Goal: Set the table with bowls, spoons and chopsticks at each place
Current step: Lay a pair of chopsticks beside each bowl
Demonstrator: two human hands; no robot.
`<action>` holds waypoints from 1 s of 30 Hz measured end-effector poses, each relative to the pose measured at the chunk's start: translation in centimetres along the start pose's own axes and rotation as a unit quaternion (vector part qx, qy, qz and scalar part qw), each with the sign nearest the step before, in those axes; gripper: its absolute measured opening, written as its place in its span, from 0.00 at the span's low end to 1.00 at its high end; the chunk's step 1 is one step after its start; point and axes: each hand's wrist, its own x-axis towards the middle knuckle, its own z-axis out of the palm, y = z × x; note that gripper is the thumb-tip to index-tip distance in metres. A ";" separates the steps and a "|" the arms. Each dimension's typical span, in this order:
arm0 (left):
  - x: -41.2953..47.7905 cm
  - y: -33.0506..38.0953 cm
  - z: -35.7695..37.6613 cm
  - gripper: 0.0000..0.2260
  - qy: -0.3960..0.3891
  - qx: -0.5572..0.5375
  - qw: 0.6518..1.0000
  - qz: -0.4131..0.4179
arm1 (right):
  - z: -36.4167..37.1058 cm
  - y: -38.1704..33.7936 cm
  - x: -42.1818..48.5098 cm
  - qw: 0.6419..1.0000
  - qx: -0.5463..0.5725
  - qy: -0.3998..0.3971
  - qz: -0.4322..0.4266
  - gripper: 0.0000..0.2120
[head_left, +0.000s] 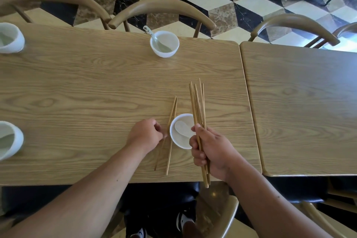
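A white bowl [178, 141] with a white spoon [182, 128] in it stands near the front edge of the wooden table [96, 91]. Two chopsticks [171, 137] lie just left of this bowl. My left hand [144, 135] rests beside them, fingers curled at one stick. My right hand [210, 150] grips a bundle of several chopsticks [198, 106] upright over the bowl's right side. Across the table stands a second white bowl [164, 44] holding a spoon [152, 36].
Two more white bowls [9, 37] [8, 141] stand at the left edge of the table. A second table [301, 106] adjoins on the right. Curved wooden chairs [162, 8] line the far side, and one chair [226, 216] stands below me.
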 end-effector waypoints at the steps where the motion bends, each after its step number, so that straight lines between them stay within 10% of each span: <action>1: -0.5 -0.2 -0.8 0.07 0.013 -0.002 1.000 0.001 | 0.7 0.0 -0.2 1.000 0.003 -0.005 -0.001 0.10; 7: -7.4 0.5 -8.0 0.17 -0.099 -0.342 0.932 0.067 | 7.3 0.9 -2.3 0.999 0.014 -0.030 -0.037 0.11; 11: -11.0 0.0 -11.5 0.16 -0.175 -0.395 0.898 0.086 | 11.9 1.7 -3.4 0.996 0.031 -0.058 -0.061 0.14; 30: -16.7 -2.5 -15.6 0.10 -0.049 -0.410 0.910 0.024 | 15.7 3.3 -6.4 0.978 0.007 -0.200 -0.055 0.17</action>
